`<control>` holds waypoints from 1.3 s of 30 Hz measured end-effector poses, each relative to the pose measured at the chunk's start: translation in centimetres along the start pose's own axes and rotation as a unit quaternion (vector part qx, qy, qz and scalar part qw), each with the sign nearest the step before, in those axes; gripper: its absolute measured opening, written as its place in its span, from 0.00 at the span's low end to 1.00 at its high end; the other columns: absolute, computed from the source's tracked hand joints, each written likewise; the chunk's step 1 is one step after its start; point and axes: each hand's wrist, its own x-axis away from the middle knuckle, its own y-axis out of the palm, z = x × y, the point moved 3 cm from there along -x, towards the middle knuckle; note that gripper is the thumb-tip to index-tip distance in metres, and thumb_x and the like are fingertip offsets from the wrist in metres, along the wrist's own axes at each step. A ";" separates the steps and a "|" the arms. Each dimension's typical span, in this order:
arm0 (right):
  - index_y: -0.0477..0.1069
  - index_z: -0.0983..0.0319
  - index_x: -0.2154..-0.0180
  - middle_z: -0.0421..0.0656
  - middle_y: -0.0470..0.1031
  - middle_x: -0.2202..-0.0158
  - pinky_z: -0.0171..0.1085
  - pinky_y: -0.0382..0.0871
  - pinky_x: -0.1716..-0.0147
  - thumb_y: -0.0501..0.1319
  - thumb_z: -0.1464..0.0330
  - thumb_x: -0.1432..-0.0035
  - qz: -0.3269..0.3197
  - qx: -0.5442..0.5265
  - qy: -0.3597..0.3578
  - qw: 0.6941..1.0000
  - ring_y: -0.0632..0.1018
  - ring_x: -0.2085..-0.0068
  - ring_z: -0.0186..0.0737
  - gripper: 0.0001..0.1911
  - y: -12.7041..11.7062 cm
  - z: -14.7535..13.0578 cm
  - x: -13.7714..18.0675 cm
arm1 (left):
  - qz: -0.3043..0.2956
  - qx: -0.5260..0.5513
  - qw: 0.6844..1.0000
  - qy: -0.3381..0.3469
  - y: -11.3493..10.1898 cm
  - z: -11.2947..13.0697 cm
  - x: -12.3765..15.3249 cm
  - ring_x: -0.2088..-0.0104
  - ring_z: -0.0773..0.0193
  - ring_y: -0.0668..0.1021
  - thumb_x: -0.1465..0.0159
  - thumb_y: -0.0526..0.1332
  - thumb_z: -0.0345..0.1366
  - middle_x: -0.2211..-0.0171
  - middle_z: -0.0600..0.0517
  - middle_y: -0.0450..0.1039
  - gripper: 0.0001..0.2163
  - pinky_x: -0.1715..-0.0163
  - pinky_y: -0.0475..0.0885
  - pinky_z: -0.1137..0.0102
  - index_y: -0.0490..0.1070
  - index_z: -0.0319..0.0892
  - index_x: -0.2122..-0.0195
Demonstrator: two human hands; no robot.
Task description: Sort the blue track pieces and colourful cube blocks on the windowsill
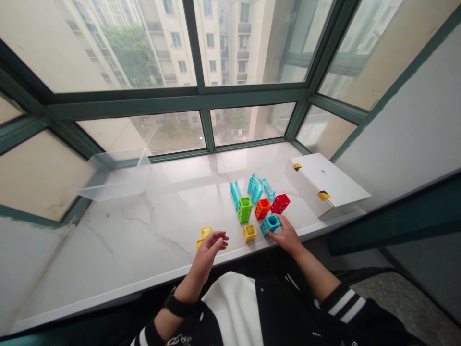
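My right hand (287,236) has its fingers around the blue hollow block (270,224) near the sill's front edge. My left hand (213,244) holds nothing; its fingers are stretched out beside two yellow blocks (205,231), partly covering one. A single yellow block (249,233) sits between my hands. Behind it stands a green block stack (245,210), with an orange block stack (262,208) and a red block stack (280,203) to its right. Clear blue track pieces (256,188), one of them curved, lie farther back.
A clear plastic bin (118,178) rests at the left of the white marbled sill (158,221). On the right lies a white box (326,185) with yellow-and-black tabs. Green-framed windows (201,103) rise behind the sill.
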 end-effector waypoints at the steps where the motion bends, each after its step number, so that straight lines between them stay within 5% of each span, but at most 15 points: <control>1: 0.69 0.57 0.41 0.51 0.76 0.44 0.55 0.74 0.40 0.70 0.52 0.43 0.000 -0.002 0.005 1.000 0.78 0.42 0.57 0.32 0.2 0.3 0.1 | 0.004 0.002 1.000 0.001 0.0 -0.1 0.0 0.59 0.57 0.82 0.38 0.71 0.52 0.56 0.44 0.81 0.22 0.55 0.78 0.61 0.78 0.41 0.51; 26: 0.69 0.58 0.51 0.47 0.72 0.50 0.53 0.73 0.41 0.66 0.53 0.41 -0.022 -0.029 0.001 0.999 0.77 0.47 0.51 0.22 2.0 1.5 -0.1 | 0.025 -0.008 0.999 -0.024 -0.9 -0.8 -0.2 0.59 0.56 0.82 0.41 0.71 0.53 0.56 0.44 0.81 0.23 0.55 0.77 0.61 0.78 0.42 0.52; 39: 0.69 0.56 0.50 0.47 0.72 0.50 0.55 0.73 0.41 0.67 0.52 0.42 -0.010 -0.029 0.007 0.999 0.77 0.46 0.54 0.23 1.8 2.0 -0.2 | 0.136 -0.111 0.983 0.057 -7.0 -0.9 -0.7 0.50 0.52 0.81 0.40 0.70 0.55 0.55 0.45 0.82 0.23 0.46 0.74 0.58 0.78 0.44 0.52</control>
